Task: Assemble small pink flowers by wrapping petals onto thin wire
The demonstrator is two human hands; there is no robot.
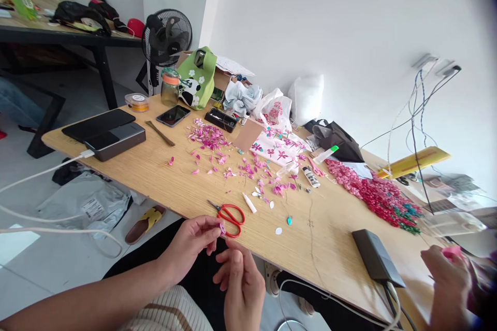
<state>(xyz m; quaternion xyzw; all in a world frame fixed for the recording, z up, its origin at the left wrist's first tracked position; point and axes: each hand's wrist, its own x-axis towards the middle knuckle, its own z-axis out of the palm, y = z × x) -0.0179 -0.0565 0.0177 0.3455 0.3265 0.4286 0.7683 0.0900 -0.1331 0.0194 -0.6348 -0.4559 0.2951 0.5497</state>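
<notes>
My left hand (192, 245) pinches a small purple-pink petal piece (222, 228) between thumb and fingertips, above the table's near edge. Close beside it, my right hand (244, 284) is partly closed, its index fingertip at the lower side of the petal piece. Whether something thin lies between the right fingers is too small to tell. Red-handled scissors (232, 219) lie on the table just beyond both hands. A white pointed tube (249, 203) and small white ovals (278, 231) lie farther off, with a teal bead-like piece (289, 221).
Loose pink petals (209, 135) spread over the wooden table (174, 181). A dark power bank (114, 141), a phone (173, 115) and a jar (170, 90) stand left. At right are red-pink strands (373, 193), a black adapter (376, 258) and another person's hand (446, 274) holding something pink.
</notes>
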